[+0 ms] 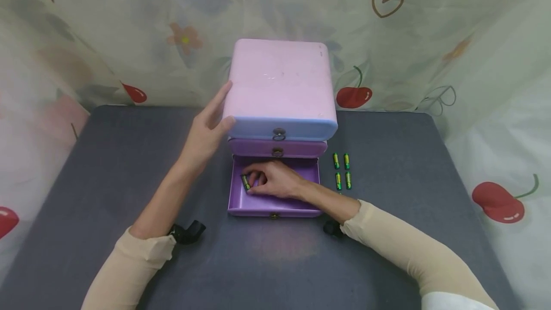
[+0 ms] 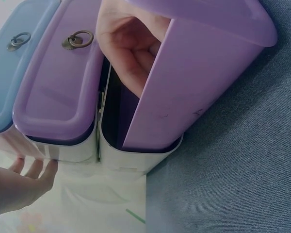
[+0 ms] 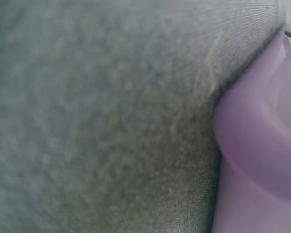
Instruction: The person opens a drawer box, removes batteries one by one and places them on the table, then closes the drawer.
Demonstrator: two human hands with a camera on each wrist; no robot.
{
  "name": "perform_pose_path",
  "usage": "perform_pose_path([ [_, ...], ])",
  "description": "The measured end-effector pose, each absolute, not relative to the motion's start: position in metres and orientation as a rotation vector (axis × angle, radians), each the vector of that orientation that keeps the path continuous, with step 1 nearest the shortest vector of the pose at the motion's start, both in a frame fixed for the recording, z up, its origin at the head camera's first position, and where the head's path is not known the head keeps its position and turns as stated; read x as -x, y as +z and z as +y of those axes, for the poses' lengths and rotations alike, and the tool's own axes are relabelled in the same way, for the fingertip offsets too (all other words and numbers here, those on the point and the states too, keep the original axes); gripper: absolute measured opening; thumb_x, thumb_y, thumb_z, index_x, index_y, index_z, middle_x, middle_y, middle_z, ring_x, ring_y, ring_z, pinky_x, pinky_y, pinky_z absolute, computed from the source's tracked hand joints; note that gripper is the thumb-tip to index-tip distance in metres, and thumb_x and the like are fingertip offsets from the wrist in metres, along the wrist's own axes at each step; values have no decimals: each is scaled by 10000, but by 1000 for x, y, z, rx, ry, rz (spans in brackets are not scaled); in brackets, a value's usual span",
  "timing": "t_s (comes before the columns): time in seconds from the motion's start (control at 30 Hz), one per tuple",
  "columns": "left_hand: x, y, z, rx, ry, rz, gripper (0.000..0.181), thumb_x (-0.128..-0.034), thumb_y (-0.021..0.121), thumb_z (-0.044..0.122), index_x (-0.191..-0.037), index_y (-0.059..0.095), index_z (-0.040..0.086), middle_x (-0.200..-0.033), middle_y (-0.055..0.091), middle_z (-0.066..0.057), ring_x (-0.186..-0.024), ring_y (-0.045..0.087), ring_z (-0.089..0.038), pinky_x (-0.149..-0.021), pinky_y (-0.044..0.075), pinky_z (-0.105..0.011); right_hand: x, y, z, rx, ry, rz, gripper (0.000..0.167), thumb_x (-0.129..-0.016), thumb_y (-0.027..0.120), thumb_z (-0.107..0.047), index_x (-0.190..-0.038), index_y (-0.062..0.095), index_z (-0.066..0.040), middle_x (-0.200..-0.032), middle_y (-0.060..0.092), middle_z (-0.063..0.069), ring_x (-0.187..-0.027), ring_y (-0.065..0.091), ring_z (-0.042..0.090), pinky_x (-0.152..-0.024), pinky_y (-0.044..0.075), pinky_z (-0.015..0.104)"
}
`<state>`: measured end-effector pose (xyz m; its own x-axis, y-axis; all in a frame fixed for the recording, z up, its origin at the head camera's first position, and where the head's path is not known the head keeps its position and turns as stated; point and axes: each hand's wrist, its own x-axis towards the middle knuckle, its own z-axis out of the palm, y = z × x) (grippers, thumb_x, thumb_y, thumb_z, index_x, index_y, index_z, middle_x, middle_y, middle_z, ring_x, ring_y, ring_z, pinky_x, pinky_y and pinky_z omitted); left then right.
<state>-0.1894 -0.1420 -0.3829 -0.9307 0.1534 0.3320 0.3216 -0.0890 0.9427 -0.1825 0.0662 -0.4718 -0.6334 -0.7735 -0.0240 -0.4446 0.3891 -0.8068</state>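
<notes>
A small chest of drawers point(image 1: 280, 80) with a pink top stands on the table, a blue drawer point(image 1: 254, 129) uppermost and a purple drawer point(image 1: 254, 148) below. Its lowest purple drawer point(image 1: 297, 213) is pulled out. Inside that drawer, near its left wall, my right hand point(image 1: 277, 179) pinches a green and yellow battery point(image 1: 246, 182) between thumb and fingers. My left hand point(image 1: 206, 130) rests against the chest's left side, fingers extended; the left wrist view also has this hand point(image 2: 19, 187) there. The right wrist view holds only table and drawer front point(image 3: 262, 141), no hand.
Several green and yellow batteries point(image 1: 348, 180) lie in rows on the grey table point(image 1: 387, 157), right of the drawer. Ring pulls point(image 1: 279, 134) hang on the drawer fronts. Behind the table hangs a patterned curtain point(image 1: 280, 4).
</notes>
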Motion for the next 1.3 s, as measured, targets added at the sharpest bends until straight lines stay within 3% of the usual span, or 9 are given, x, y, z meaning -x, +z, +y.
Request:
perform_pose_path([
  [0.5, 189, -381, -142, 531, -2171, -2041, 761, -901, 719, 414, -1541, 379, 180, -1615, 292, 1, -1484, 239, -139, -1199, 192, -276, 176, -466, 77, 1032, -1214, 2249, 471, -856, 780, -80, -1303, 639, -31, -931, 735, -9, -793, 659, 27, -730, 558, 209],
  [0.73, 187, -382, -143, 526, -2155, -2048, 750, -913, 710, 397, -1544, 371, 175, -1615, 293, 2, -1485, 243, -158, -1210, 184, -338, 171, -462, 83, 1018, -1252, 2247, 457, -854, 786, -89, -1288, 651, -40, -914, 729, -34, -767, 652, 39, -708, 561, 228],
  [0.97, 188, -383, -141, 533, -2163, -2046, 716, -929, 704, 353, -1543, 374, 185, -1614, 296, 8, -1483, 247, -152, -1195, 205, -278, 165, -458, 94, 953, -1295, 2269, 469, -842, 798, -90, -1285, 650, -60, -912, 715, -51, -735, 642, 56, -692, 559, 244],
  [1.3, 188, -382, -141, 516, -2156, -2059, 720, -921, 712, 363, -1541, 383, 205, -1607, 314, 2, -1472, 283, -185, -1204, 211, -410, 158, -453, 108, 952, -1379, 2277, 458, -835, 797, -77, -1268, 655, -124, -904, 695, -42, -713, 611, 97, -653, 530, 247],
])
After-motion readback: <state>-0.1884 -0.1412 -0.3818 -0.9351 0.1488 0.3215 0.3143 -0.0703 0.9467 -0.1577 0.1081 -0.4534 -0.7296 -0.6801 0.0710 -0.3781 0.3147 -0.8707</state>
